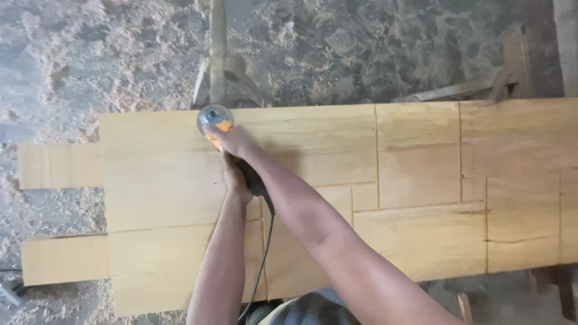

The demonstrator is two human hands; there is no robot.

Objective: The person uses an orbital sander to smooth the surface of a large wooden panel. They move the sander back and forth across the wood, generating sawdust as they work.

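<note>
We look down on a grey floor (90, 54) strewn with pale sawdust (337, 54). A wooden trestle stand (224, 72) rises there, with scrap laths (463, 89) nearby in soft daylight.

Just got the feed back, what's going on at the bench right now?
A person leans over a large panel of joined yellowish boards and works a handheld power sander with both hands. The right hand presses on the tool's head near the panel's far edge, and the left hand grips the dark body behind it. Its cord trails back toward the person. Sawdust covers the ground.
</note>
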